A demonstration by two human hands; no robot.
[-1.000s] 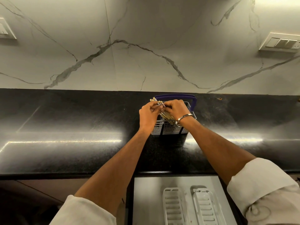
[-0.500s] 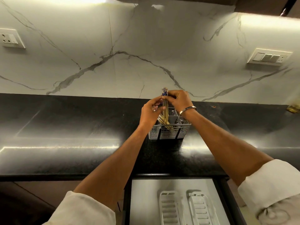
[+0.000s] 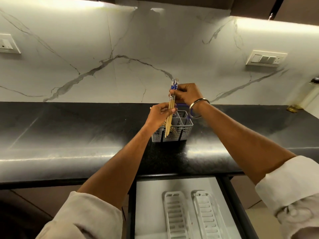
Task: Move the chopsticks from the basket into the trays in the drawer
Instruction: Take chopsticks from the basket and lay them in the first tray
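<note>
A grey slotted cutlery basket with a purple handle stands on the black counter. A pair of wooden chopsticks with blue-and-white patterned tops is lifted nearly upright, its tips at the basket's front left. My right hand pinches the pair near the patterned tops. My left hand grips the shafts lower down. More chopsticks lean inside the basket's left compartment. Below the counter an open drawer holds two white slotted trays, side by side.
The black stone counter runs wall to wall under a white marble backsplash. Switch plates sit on the wall at right and far left. A pale container stands at the far right of the counter.
Both hands have raised the chopstick pair from lying across the basket's top to nearly upright and higher. The camera has tilted up, showing more of the wall.
</note>
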